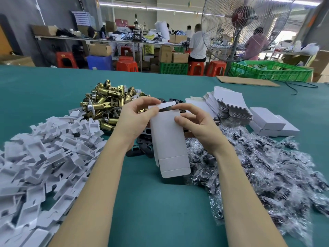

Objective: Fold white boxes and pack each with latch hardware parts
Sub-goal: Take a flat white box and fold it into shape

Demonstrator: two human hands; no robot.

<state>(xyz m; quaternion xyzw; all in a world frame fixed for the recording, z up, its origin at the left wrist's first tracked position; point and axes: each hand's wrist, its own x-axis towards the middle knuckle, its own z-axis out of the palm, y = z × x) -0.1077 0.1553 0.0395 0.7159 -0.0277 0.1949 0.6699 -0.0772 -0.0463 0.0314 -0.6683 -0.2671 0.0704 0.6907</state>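
Both hands grasp one white box (168,138) above the middle of the green worktop (160,211): the left hand (137,118) pinches its far flap, the right hand (194,123) curls round its right edge. I'd crease that flap squarely along its score, holding the body firm, before tucking. Brass latches (106,100) lie far left.

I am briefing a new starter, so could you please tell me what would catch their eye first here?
At centre, the left hand and right hand hold a half-folded white box. Behind them gleams a brass latch pile, with white card inserts heaped at left.
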